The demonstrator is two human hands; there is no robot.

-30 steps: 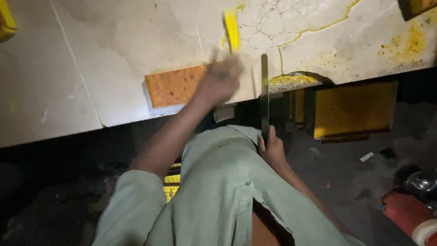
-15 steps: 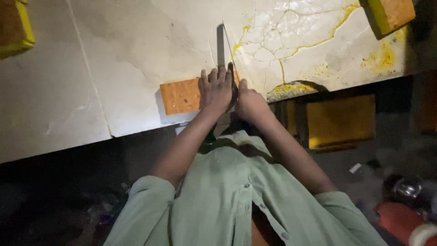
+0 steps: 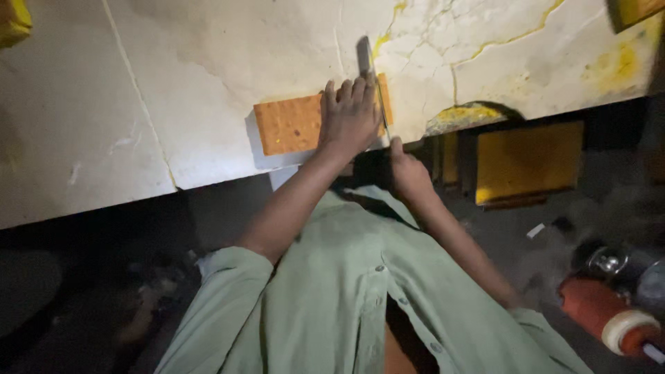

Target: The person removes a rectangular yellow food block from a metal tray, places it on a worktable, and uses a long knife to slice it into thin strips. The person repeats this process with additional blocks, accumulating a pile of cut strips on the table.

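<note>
Orange block [image 3: 287, 125] under left hand [image 3: 351, 114]

orange block [image 3: 289, 125], pale green shirt [image 3: 332, 298]

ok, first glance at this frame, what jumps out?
The orange block at the slab's near edge, with the left hand pressed flat on its right end. Next, the thin blade standing on edge just right of that hand, its lower end held by the right hand below the slab edge. Yellow stains and cracks mark the slab's right part.
</note>
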